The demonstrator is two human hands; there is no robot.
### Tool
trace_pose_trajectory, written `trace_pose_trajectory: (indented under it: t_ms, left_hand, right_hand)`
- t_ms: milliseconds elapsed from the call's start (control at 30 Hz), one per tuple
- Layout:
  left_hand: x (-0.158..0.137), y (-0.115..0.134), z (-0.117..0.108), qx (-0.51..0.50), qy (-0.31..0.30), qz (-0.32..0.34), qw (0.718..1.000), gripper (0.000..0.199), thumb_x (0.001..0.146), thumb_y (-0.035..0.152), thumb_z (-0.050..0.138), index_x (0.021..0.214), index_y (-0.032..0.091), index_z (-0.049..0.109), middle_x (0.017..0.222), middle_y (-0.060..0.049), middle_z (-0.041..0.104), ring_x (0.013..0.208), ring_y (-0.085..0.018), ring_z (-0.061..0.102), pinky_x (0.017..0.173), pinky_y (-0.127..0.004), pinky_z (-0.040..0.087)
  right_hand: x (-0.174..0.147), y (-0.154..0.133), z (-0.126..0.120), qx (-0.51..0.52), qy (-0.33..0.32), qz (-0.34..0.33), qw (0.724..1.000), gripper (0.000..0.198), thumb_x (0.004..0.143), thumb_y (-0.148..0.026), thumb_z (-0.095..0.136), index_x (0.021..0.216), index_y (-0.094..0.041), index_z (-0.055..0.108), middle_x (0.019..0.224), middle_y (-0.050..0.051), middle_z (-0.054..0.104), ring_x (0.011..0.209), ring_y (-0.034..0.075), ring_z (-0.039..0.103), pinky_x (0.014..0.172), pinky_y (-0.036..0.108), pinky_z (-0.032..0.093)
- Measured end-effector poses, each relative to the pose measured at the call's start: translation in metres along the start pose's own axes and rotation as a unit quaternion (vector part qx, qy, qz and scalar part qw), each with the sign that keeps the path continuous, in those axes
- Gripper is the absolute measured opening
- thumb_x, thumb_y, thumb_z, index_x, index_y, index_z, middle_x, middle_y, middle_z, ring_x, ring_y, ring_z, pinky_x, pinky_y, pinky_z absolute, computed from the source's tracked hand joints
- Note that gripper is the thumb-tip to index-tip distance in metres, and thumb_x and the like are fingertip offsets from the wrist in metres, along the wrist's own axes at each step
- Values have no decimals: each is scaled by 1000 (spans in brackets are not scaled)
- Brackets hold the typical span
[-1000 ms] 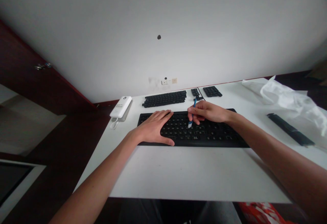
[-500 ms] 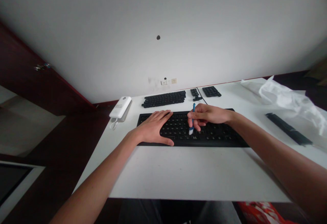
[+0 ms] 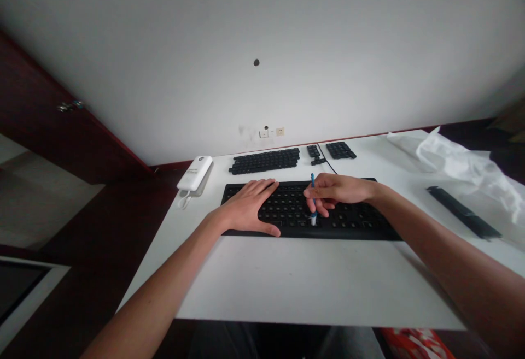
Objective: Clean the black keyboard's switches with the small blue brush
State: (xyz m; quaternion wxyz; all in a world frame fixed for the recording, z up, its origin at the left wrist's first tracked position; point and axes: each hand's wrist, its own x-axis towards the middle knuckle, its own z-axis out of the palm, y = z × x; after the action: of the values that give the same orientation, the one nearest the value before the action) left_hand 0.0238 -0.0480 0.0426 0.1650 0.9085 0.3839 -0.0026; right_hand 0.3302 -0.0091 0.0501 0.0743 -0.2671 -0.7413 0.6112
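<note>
A black keyboard base (image 3: 293, 232) without its keycaps lies across the white table. My left hand (image 3: 248, 206) rests spread on its left part, thumb along the front edge and fingers over the key area. In my right hand (image 3: 324, 192) I grip a small blue brush (image 3: 314, 217) upright, between thumb and fingers. Its white bristles touch the keyboard near the front edge, right of the middle. My right hand and forearm cover part of the keyboard's right side.
Behind the keyboard lie a block of black keycaps (image 3: 264, 161), a smaller group (image 3: 313, 151) and a number-pad group (image 3: 340, 150). A white power bank (image 3: 195, 173) with a short cable sits left. At right are a black strip (image 3: 463, 212) and a crumpled white plastic bag (image 3: 459, 159).
My right hand has moved the brush slightly right and toward the front edge of the keyboard. My left hand stays in place on the keyboard. The view has shifted a little.
</note>
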Motion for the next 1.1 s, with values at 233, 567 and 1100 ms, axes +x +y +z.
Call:
trace_pose_trajectory:
  t_ms: [233,567,1100]
  left_hand:
    - [-1,1,0,6,0,0,1000,132,76,101,55,169,17,12,174,-12,10,160,-37,11,133,-50,15]
    - [0,-1,1,6,-11,-7,1000,133,75,102,54,170,20,8,174,-12,6,161,-38,8,133,-52,12]
    - [-1,-6,2,-45,3,6,999,127,78,94,63,170,22,14,174,-10,8,160,-38,9,133,-55,13]
  right_hand:
    - [-7,2,-12,-75,79,0,994,63,98,-72,52,77,-16,72,56,1,61,52,12,48,55,28,39]
    - [-15,-3,-11,-175,134,42,975,79,101,-80,25,62,-20,58,52,1,51,53,15,50,65,34,43]
    - [-33,-2,-33,-194,223,90,951,77,96,-86,28,58,-22,49,52,-1,43,54,15,40,65,36,38]
